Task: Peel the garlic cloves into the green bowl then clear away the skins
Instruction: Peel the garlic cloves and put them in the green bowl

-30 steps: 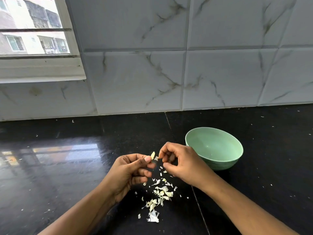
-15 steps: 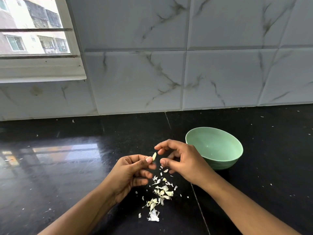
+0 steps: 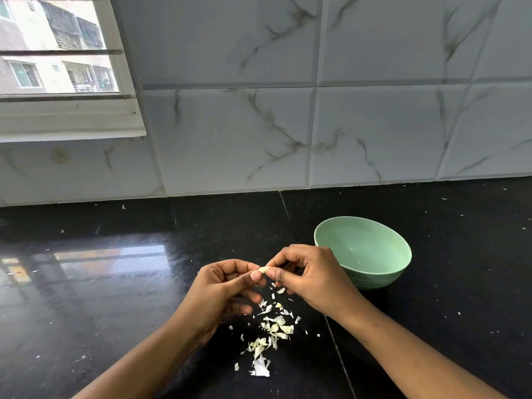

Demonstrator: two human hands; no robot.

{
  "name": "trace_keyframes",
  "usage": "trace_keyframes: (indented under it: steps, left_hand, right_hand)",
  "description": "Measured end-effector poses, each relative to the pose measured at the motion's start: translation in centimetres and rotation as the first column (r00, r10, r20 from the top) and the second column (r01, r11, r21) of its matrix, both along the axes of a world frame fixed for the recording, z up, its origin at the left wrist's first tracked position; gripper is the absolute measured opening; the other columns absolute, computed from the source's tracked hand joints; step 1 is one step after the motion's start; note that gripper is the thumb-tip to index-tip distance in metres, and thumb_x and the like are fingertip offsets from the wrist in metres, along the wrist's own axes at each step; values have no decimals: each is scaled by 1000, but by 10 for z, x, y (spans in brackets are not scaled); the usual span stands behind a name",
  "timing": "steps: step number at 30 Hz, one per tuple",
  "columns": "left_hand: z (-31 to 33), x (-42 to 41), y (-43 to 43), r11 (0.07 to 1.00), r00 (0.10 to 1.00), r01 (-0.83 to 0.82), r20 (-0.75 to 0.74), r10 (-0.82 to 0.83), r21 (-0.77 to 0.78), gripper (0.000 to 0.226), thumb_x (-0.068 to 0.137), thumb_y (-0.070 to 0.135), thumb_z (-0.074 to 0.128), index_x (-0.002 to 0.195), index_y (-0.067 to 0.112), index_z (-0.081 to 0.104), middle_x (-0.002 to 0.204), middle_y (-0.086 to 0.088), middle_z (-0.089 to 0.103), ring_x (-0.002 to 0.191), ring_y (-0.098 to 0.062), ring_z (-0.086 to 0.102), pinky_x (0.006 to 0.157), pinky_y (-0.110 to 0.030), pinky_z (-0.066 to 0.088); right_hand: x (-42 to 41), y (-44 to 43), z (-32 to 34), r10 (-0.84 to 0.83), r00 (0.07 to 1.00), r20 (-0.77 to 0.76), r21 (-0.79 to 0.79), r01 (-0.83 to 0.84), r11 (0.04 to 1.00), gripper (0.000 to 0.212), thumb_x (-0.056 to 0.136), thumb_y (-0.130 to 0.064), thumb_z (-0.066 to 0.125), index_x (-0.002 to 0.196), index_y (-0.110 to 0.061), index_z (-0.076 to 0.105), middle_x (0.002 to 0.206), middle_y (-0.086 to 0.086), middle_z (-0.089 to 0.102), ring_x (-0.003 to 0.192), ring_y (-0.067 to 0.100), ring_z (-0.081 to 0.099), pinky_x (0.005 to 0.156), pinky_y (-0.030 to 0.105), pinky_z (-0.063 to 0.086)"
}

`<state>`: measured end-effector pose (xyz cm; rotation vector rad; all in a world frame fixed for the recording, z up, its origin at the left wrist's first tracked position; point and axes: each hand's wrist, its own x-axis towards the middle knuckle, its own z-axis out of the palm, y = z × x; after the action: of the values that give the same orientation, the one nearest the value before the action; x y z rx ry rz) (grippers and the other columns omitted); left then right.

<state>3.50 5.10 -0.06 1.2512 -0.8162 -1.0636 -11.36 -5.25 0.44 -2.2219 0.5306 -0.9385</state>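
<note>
The garlic clove is now pinched by both the left hand and the right hand, whose fingers were spread apart half a second ago. The green bowl and skins remain unmoved on the tabletop.

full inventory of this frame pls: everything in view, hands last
mint-green round bowl: one, green, upright on the counter, right of the hands.
small pale garlic clove: one, off-white, pinched between both hands above the counter.
papery garlic skins: loose pile plus stray flecks, cream-white, on the counter below the hands.
polished black stone counter: one, black, across the lower frame.
marble-veined wall tiles: several, white-grey, behind the counter.
white-framed window: one, upper left.
left hand: one, pinches the clove.
right hand: one, pinches the clove's other end.
</note>
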Motion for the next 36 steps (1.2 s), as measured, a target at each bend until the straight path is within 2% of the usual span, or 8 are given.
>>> trace_keyframes:
  steps: [3, 6, 8, 14, 24, 29, 33, 36]
  left_hand:
    - [0, -1, 1, 998, 994, -25, 105, 31, -55, 14, 68, 18, 72, 78, 9, 73, 69, -13, 68, 52, -16, 62, 44, -23, 50]
    - [0, -1, 1, 997, 991, -24, 129, 34, -77, 16, 72, 17, 69, 83, 5, 71, 71, -12, 69, 54, -16, 62, 45, -24, 50]
    - [0, -1, 1, 997, 993, -20, 113, 29, -77, 18, 74, 17, 67, 84, 3, 69, 73, -12, 69, 53, -15, 62, 44, -23, 49]
    - [2, -1, 1, 998, 999, -6, -48, 4, -55, 14, 74, 15, 65, 80, 3, 69, 71, -11, 65, 50, -12, 59, 41, -20, 48]
    - [5, -7, 2, 1000, 984, 24, -175, -24, -4, 9, 71, 12, 64, 70, 5, 69, 67, -10, 64, 47, -12, 61, 39, -21, 50]
    - [5, -9, 2, 1000, 986, 17, -165, -18, -8, 10, 73, 13, 63, 74, 4, 66, 66, -10, 62, 47, -12, 60, 38, -20, 49]
    - [3, -11, 2, 1000, 990, 17, -139, -20, -22, 10, 76, 15, 63, 73, 6, 67, 66, -10, 61, 47, -12, 59, 38, -20, 48]
    - [2, -13, 3, 1000, 993, 13, -121, -16, -24, 11, 77, 16, 63, 72, 7, 66, 63, -10, 61, 45, -12, 58, 37, -20, 47]
  right_hand:
    - [0, 0, -1, 3, 1000, -12, 53, -3, 999, 7, 80, -26, 74, 75, -21, 72, 64, -1, 67, 55, 14, 62, 56, 35, 54]
    - [1, 0, -2, 63, 998, 9, 215, -64, 974, 8, 83, -22, 71, 76, -20, 70, 67, 9, 68, 61, 23, 67, 56, 37, 58]
    - [3, 2, -3, 93, 995, 27, 267, -96, 959, 7, 85, -18, 68, 79, -19, 67, 70, 11, 68, 61, 17, 64, 54, 35, 58]
    - [11, 9, -12, 112, 990, 83, 191, -126, 974, 5, 91, -13, 61, 88, -17, 59, 82, 5, 59, 61, 10, 58, 50, 33, 55]
    - [14, 12, -19, 47, 979, 199, 235, -94, 967, 4, 87, -15, 65, 83, -16, 63, 72, -4, 62, 58, 9, 57, 46, 26, 50]
    - [17, 16, -19, -38, 972, 233, 91, 17, 996, 6, 82, -23, 65, 77, -20, 64, 74, -7, 64, 63, 14, 60, 51, 26, 49]
    - [18, 19, -18, -91, 963, 253, -13, 97, 995, 7, 80, -19, 65, 73, -16, 63, 73, -9, 61, 60, 9, 58, 52, 13, 39]
    - [17, 17, -16, -95, 968, 233, -112, 123, 986, 9, 77, -24, 62, 71, -18, 59, 71, -9, 58, 58, 11, 56, 48, 20, 40]
